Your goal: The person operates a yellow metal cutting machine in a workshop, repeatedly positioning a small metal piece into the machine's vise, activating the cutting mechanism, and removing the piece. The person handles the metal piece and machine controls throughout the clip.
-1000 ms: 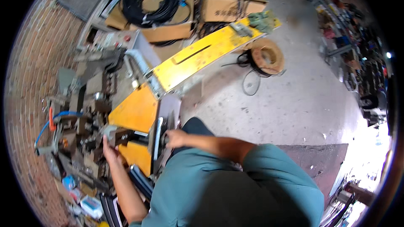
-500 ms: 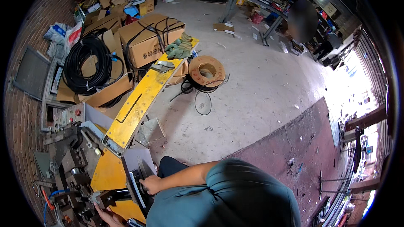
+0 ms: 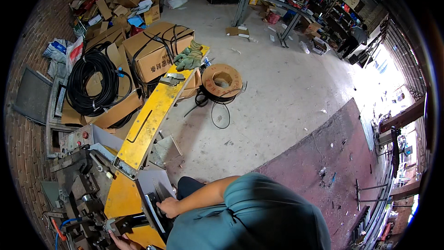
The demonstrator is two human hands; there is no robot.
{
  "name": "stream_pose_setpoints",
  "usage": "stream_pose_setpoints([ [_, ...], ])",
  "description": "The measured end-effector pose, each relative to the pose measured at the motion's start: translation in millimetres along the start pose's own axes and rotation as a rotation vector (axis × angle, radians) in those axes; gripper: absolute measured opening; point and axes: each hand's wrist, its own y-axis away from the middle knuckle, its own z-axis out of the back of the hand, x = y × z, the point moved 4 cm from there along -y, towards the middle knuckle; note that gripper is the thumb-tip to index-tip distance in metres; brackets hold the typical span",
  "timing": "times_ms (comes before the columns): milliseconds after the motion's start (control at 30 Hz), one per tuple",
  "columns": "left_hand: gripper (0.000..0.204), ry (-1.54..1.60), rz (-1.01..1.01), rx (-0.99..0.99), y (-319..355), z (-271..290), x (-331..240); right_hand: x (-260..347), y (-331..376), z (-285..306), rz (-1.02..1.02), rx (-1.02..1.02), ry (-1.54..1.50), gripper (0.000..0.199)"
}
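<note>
Floor (image 3: 268, 106): pale grey, turning dark reddish toward the right.
Machine (image 3: 125, 199): lower left, orange-yellow panels and dark metal blocks, near a brick wall (image 3: 27, 171).
Yellow bar (image 3: 148, 115): slotted, slanting from the machine up toward the right.
Carton (image 3: 159, 51): brown, black strands across it, left of the bar's far end.
Black coil (image 3: 92, 81): on opened cardboard, left of the carton.
Spool (image 3: 221, 81): brown-sided, right of the bar; a loose black loop beside it.
Control box (image 3: 81, 138): grey, with red buttons, above the metal blocks.
Green gloves (image 3: 188, 58): heaped on the bar's far end.
Right hand (image 3: 169, 207): fingers curled at the machine's dark near edge; whether clamped, I cannot tell.
Left hand (image 3: 125, 242): cut by the lower edge, fingertips at a grey fitting; pinching or merely touching, I cannot tell.
Grey fitting (image 3: 110, 225): small, among the metal blocks.
</note>
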Motion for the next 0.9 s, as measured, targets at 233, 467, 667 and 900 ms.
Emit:
stream_pose_setpoints([
  [233,0.053,-0.022,0.007,0.076,4,5,0,-30,-24,-33,0.143,-0.044,-0.298,0.052],
  [467,0.041,0.034,0.015,-0.085,16,-13,-6,-29,-27,-27,-0.001,0.166,-0.398,0.041],
  [667,0.044,-0.031,-0.026,0.032,-1,10,0,-1,0,-4,0.142,-0.102,-0.045,0.062],
  [900,0.053,0.032,0.05,-0.102,14,-7,-4,-29,-22,-29,-0.182,0.671,-1.005,0.023],
])
